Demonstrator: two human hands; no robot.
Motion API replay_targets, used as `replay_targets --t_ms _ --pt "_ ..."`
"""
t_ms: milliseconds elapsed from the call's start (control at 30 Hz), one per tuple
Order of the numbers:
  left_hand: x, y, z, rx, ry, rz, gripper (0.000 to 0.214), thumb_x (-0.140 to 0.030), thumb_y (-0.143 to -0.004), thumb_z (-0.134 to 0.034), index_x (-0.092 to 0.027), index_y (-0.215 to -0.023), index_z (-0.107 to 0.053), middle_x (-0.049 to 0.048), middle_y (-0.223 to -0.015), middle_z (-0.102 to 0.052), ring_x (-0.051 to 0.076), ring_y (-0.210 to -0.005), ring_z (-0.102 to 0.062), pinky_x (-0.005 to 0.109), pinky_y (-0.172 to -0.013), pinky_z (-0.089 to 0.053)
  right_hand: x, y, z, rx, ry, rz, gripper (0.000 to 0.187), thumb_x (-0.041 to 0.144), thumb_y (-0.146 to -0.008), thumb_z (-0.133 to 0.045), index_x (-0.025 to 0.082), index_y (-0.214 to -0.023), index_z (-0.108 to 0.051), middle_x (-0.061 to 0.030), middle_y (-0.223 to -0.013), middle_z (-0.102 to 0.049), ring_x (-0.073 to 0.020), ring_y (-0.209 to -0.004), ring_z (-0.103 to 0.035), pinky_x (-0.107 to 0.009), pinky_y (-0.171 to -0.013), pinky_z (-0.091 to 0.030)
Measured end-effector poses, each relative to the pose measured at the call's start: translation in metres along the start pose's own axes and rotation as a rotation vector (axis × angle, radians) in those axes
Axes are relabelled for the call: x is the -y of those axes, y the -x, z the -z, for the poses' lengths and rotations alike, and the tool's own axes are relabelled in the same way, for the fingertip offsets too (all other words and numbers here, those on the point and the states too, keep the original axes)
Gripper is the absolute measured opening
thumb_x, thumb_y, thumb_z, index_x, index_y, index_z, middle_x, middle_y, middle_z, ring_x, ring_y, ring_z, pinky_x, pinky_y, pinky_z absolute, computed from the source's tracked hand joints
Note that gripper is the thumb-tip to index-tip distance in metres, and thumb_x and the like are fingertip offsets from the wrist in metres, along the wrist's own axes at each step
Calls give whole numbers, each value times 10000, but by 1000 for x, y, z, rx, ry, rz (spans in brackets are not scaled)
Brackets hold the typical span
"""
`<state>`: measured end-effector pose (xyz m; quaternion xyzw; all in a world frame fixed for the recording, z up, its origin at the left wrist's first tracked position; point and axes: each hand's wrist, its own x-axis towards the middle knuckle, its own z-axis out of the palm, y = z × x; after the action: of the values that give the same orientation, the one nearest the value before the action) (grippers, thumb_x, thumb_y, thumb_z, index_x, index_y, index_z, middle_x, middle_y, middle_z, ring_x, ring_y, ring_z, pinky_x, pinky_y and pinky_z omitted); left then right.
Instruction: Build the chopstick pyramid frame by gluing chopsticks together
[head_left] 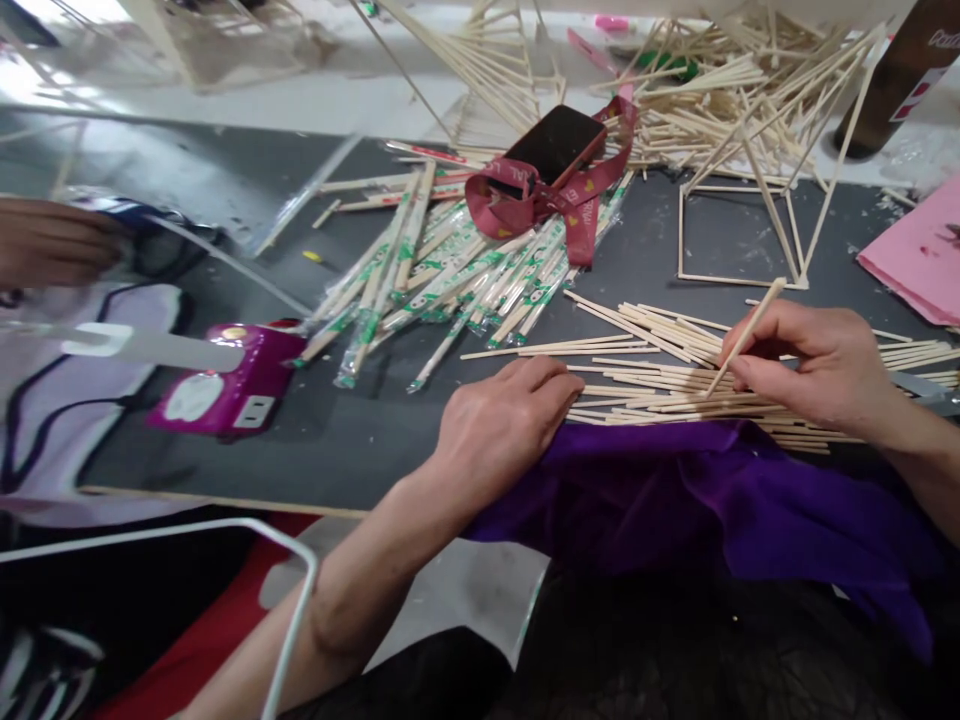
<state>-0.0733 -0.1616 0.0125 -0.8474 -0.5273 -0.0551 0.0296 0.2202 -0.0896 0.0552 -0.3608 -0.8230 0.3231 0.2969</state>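
Observation:
My right hand [814, 365] pinches a wooden chopstick [750, 335] between thumb and fingers. The stick is tilted, its lower end over a pile of loose chopsticks [660, 385]. At the left ends of that pile rests my left hand [510, 410], its fingers curled and pressed together, tips hidden on the far side. Purple cloth [675, 490] lies along the table's near edge between my arms. Beyond the pile are several chopsticks in clear and green wrappers [457, 275]. A square-based frame of sticks [680, 235] stands past my right hand.
A phone [559, 145] with a red lanyard [517, 210] lies on the wrapped chopsticks. To the left are a magenta power socket box [232, 380] and another person's hand [56, 245]. Pink paper [915, 250], a dark bottle [892, 85] and a heap of sticks [697, 110] are at the right and back.

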Motion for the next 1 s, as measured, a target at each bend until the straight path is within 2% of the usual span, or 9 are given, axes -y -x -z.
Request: replay_targets --t_ms 100,233,333,433,567,667,767,867,1000 --pt "3 1 1 -61 -7 51 238 -256 -1019 -481 -209 -1000 -714 65 -1054 -755 216 -937 -722 287 -647 -538 -1 1 0 -5 20 9 98 148 -816 -671 241 -788 -684 47 -654 -693 -103 -541 -621 -233 -513 -466" --pt "-2 9 5 -255 8 163 200 -254 -1007 -537 -182 -1118 -688 87 -1128 -752 211 -1002 -726 295 -779 -582 -1 3 -1 5 80 54 80 167 -824 -666 237 -787 -679 42 -654 -698 -102 -532 -622 -228 -494 -449" --pt "-20 25 8 -327 126 59 148 -231 -990 -579 -185 -1056 -704 55 -1023 -774 177 -939 -730 282 -855 -585 0 5 0 30 111 66 105 155 -831 -636 238 -769 -657 36 -661 -697 -109 -537 -626 -239 -506 -461" --pt "-43 41 6 -327 235 -81 139 -199 -989 -576 -183 -1021 -710 36 -981 -785 148 -858 -721 256 -824 -591 0 7 1 66 130 61 112 164 -831 -631 245 -754 -639 32 -662 -691 -122 -538 -626 -258 -508 -469" --pt "-60 53 1 -342 289 -70 127 -156 -966 -594 -162 -1024 -706 51 -961 -784 161 -837 -714 276 -785 -601 0 9 2 98 137 80 127 159 -831 -620 254 -748 -622 31 -655 -678 -127 -528 -618 -267 -497 -460" --pt "-53 57 1 -372 344 -41 141 -140 -969 -585 -169 -1058 -691 45 -965 -777 141 -854 -721 246 -802 -592 4 10 1 121 136 113 124 154 -839 -607 254 -766 -619 33 -654 -681 -120 -513 -611 -262 -487 -445" --pt "-34 55 2 -343 198 71 225 -113 -977 -535 -196 -1109 -697 49 -1041 -771 156 -906 -719 250 -820 -580 8 10 1 125 140 129 127 145 -834 -596 255 -774 -614 36 -664 -693 -117 -507 -609 -260 -487 -438" --pt "-14 47 1 -210 -56 161 268 -160 -988 -500 -208 -1120 -728 71 -1091 -765 216 -902 -698 302 -700 -555 9 11 0 111 139 121 141 130 -826 -587 263 -781 -608 40 -675 -698 -121 -516 -612 -263 -494 -441" --pt "2 35 -3 -38 -122 184 288 -210 -1007 -461 -232 -1060 -743 58 -1023 -762 236 -879 -677 323 -580 -471 7 11 -1 104 139 121 129 139 -831 -589 257 -780 -603 33 -680 -700 -121 -522 -610 -260 -501 -445"
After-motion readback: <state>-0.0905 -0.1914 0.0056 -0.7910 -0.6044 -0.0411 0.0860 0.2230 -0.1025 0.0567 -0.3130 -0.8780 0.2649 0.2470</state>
